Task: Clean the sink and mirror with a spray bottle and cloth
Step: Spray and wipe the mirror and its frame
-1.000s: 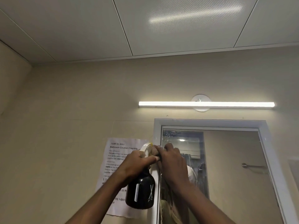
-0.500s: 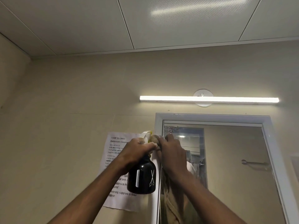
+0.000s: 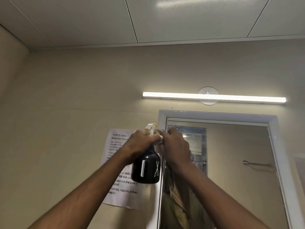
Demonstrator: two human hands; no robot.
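My left hand (image 3: pixel 142 144) is closed around the neck of a black spray bottle (image 3: pixel 146 169) with a white comb and scissors printed on it. It holds the bottle upright at the mirror's upper left corner. My right hand (image 3: pixel 175 146) has its fingers closed on the pale nozzle (image 3: pixel 151 126) and touches my left hand. The white-framed mirror (image 3: pixel 239 162) fills the lower right. Olive-brown fabric (image 3: pixel 176 200) shows below my right wrist at the mirror's left edge. I cannot tell whether it is a cloth in my hand or a reflection. The sink is out of view.
A printed task sheet (image 3: pixel 115 141) is stuck on the beige wall behind the bottle. A lit light bar (image 3: pixel 214 97) runs above the mirror frame (image 3: pixel 217 114). A towel rail (image 3: pixel 257 164) shows in the reflection. Ceiling panels fill the top.
Both hands and the bottle have risen a little toward the mirror's top left corner, and my view has shifted slightly. The grips look the same.
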